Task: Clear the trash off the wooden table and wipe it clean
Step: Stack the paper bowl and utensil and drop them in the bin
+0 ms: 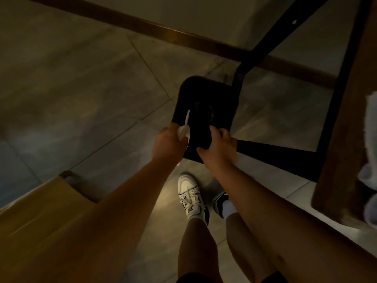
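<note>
A black square trash bin (222,94) stands on the tiled floor beside the table's black metal leg. My left hand (169,144) is over the bin's near edge. It is closed on white trash (184,127): a thin white utensil and a crumpled bit of paper. My right hand (221,145) grips a dark round container (199,137) with a pale rim, tipped over the bin. What lies inside the bin is too dark to tell. The wooden table (346,129) runs along the right edge of the view.
A pale cloth or tissue (371,144) lies on the table at the far right. The black table frame (285,154) crosses the floor behind my hands. A yellow wooden bench (40,217) fills the lower left. My shoes (190,197) are below the bin.
</note>
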